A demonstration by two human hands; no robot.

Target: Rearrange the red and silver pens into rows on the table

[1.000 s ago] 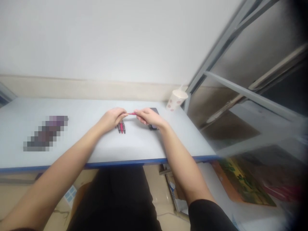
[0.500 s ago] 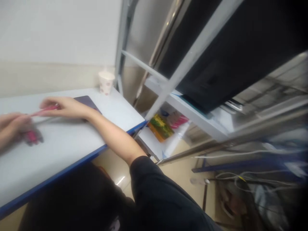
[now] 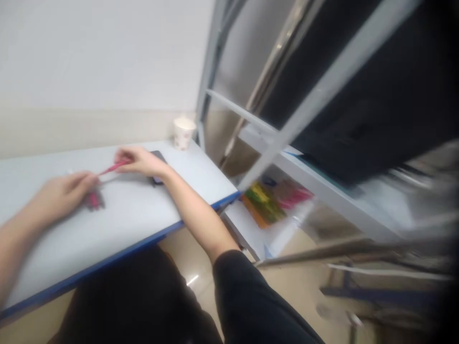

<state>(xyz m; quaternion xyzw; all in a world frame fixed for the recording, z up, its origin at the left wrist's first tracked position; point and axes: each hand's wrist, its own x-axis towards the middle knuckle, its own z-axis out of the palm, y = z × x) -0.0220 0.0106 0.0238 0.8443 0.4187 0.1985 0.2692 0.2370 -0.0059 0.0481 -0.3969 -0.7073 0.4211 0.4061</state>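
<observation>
My left hand (image 3: 64,193) and my right hand (image 3: 139,160) are over a pale blue-edged table (image 3: 143,220), and each pinches one end of a thin pink pen-like stick (image 3: 109,168) stretched between them. Under my left hand lie a few short pink and grey pieces (image 3: 93,199), too blurred to name. A dark phone (image 3: 158,156) lies flat behind my right hand, partly hidden by it. The whole view is tilted and smeared by head motion.
A spotted paper cup (image 3: 183,133) stands at the table's far right corner. A grey metal shelf frame (image 3: 279,138) rises to the right, with colourful packets (image 3: 263,203) on its low shelf. Cables and a bar lie on the floor at lower right.
The camera swung hard right, then a little back left. Both hands keep their hold on the pink stick and have drifted slightly apart along it.
</observation>
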